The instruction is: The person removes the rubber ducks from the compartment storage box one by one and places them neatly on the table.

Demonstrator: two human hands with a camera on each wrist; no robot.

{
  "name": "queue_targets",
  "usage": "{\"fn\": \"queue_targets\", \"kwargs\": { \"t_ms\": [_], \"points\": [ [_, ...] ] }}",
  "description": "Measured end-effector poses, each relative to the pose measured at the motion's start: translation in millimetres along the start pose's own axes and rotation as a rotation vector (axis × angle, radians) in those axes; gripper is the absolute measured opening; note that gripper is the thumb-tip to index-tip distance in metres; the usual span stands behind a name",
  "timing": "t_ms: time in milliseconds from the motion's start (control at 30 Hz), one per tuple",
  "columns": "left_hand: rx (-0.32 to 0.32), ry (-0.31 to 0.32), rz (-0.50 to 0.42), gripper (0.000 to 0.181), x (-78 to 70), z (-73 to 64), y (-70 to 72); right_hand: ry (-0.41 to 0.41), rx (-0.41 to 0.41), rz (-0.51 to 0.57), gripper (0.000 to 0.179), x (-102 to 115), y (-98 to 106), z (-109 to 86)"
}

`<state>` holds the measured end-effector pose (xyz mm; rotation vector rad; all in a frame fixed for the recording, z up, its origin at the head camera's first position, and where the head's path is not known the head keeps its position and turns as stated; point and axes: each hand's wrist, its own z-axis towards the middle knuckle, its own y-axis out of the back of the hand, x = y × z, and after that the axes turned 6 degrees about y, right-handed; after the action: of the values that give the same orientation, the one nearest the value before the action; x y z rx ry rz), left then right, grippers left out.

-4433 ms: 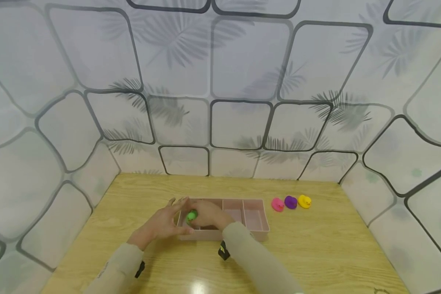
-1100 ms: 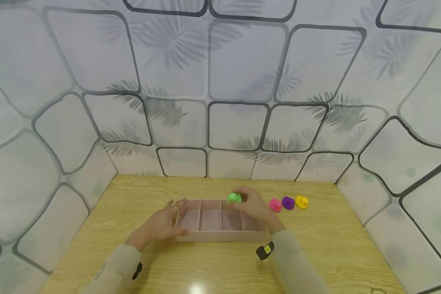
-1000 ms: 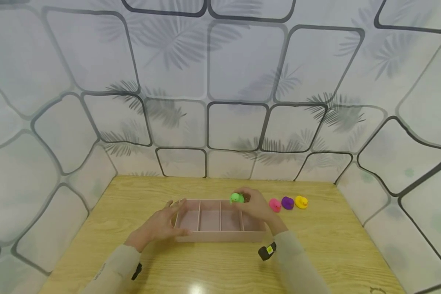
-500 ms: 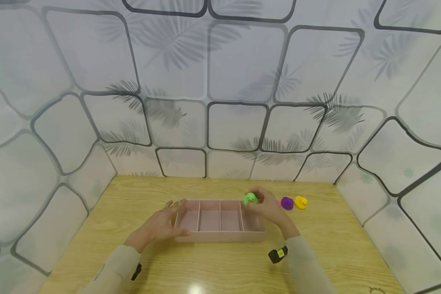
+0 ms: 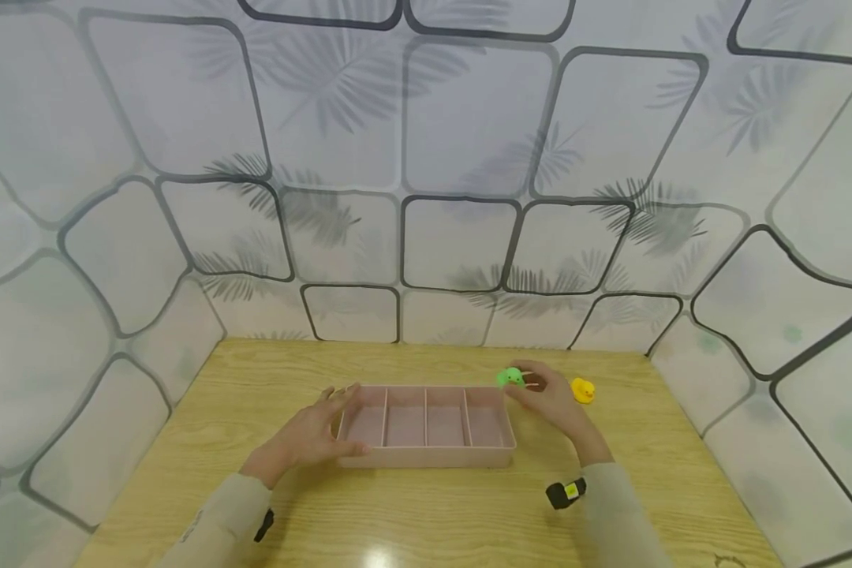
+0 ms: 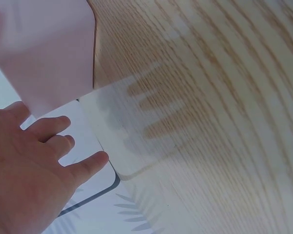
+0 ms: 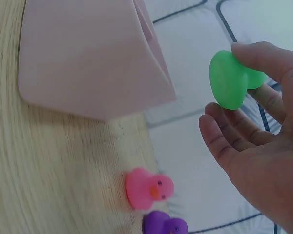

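My right hand [image 5: 554, 398] pinches a green toy duck [image 5: 511, 378] between thumb and fingers, just above the back right corner of the pink divided box [image 5: 426, 456]. In the right wrist view the green duck is held up off the table, apart from the box. My left hand [image 5: 305, 434] holds the left end of the box, thumb at the front wall and a finger at the back. Its other fingers stick out past the box in the left wrist view. All the box's compartments are bare.
A yellow toy duck [image 5: 583, 390] sits on the wooden table [image 5: 426, 513] right of my right hand. A pink duck [image 7: 147, 188] and a purple duck [image 7: 164, 224] stand beside the box, hidden by my right hand in the head view. A patterned wall [image 5: 461, 237] rises behind.
My right hand was in the leftmost compartment with the green duck; it has lifted the duck out and carried it right along the box's back edge. My left hand has stayed put.
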<state>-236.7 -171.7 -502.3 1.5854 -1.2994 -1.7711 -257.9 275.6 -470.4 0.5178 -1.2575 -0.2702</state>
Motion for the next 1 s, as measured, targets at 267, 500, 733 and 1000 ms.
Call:
{"fn": "queue_targets", "kwargs": {
  "t_ms": [267,500,733,1000],
  "points": [
    [0.001,0.005,0.011,0.112,-0.3,-1.5,0.5,-0.001,-0.019,-0.068,0.048,-14.9,27.6,-12.7],
    [-0.002,0.001,0.017,0.112,0.2,-0.8,0.3,-0.009,-0.055,-0.081,0.047,-25.4,45.9,-20.5],
    [-0.008,-0.023,0.010,0.111,0.2,-1.3,0.6,-0.061,-0.086,-0.122,0.053,-28.6,62.1,-26.9],
    [-0.016,-0.035,0.026,0.112,2.7,-0.9,-0.7,-0.088,-0.132,-0.168,0.050,-36.4,79.1,-31.3]
  ]
}}
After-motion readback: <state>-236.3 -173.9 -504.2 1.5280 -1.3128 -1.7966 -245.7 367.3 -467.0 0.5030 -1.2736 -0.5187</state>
